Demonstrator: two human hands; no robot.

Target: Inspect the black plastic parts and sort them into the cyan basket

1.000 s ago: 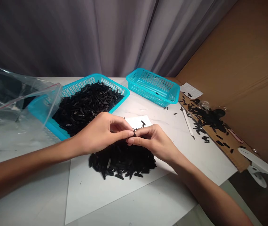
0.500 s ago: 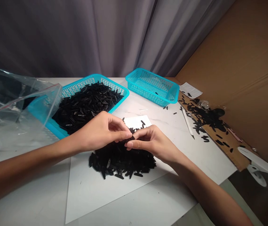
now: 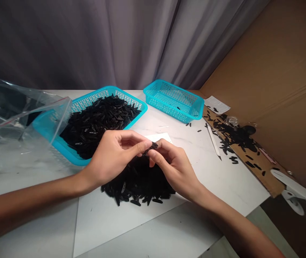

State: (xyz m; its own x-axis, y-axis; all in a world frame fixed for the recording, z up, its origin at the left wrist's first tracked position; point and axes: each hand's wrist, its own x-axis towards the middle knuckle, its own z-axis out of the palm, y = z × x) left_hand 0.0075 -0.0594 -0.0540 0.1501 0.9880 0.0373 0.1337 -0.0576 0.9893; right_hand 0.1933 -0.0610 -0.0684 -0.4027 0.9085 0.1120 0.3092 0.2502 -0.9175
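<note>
Beyond the fingers [image 3: 143,145]: heaped basket [image 3: 69,157] of black pieces [image 3: 101,116], nearly bare second basket [image 3: 169,109].
Left hand [image 3: 111,152] pinches one piece [image 3: 155,145]; right hand's [image 3: 179,165] grip unclear.

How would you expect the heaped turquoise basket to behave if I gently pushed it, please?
The heaped turquoise basket would probably feel heavier than the other basket, which looks nearly bare. Its wide, low shape should make it unlikely to tip. The black pieces lie loose and piled, so a sharp push might spill some.

Gray curtain [image 3: 110,43] — pleated, brown wall [image 3: 276,71] at right, white pencil [image 3: 213,141], paper slip [image 3: 222,104]
</note>
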